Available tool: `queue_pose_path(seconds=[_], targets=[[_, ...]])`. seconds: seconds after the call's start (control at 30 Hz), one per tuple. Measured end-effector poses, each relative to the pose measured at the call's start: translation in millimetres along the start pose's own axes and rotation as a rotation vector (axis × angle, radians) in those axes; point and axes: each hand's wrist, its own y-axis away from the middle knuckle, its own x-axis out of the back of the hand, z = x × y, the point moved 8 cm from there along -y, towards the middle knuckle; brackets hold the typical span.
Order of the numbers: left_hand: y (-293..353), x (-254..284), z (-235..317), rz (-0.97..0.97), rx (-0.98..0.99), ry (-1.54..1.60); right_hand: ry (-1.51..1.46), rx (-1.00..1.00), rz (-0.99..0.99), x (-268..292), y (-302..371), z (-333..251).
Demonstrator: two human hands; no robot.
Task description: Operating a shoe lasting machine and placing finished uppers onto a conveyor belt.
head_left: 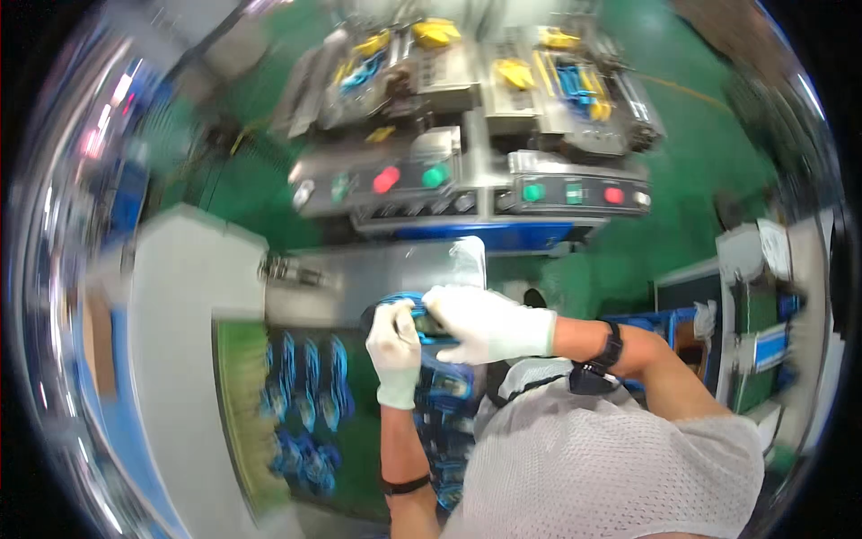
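Both of my hands wear white gloves and meet near the middle of the view. Between them is a dark piece with bright blue edging, which looks like a shoe upper (435, 340). My left hand (392, 350) grips its left side with bent fingers. From the right, my right hand (489, 324) closes on it, thumb below and fingers above. The gloves hide much of the piece, and motion blurs the rest. Just beyond my hands lies a grey metal tabletop (386, 269).
Ahead stands a two-station machine with a control panel (404, 178) of red and green buttons. Yellow and blue parts (579, 85) sit on top. Several blue-edged pieces (310, 382) lie at lower left, beside a white table (184, 359). Blue crates (669, 328) stand at right.
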Motion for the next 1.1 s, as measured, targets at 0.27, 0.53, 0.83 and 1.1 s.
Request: queue_pose_path(seconds=[0.27,0.53,0.83,1.1], targets=[[-105.2,-184.3,217.1,-0.37,-0.49,0.32,-0.284,-0.287,0.501,144.3,106.8,176.3],[-272.5,-406.6,239.2,-0.236,-0.304,0.243,-1.491,-0.296,1.058,180.4,276.0,269.1],[-355.2,-624.6,136.0,-0.172,-0.081,-0.085,-1.286,-0.613,1.405,159.2,351.7,292.2],[-385.8,-578.0,144.2,-0.611,-0.111,-0.128,-1.333,-0.825,1.271,161.7,342.4,303.3]])
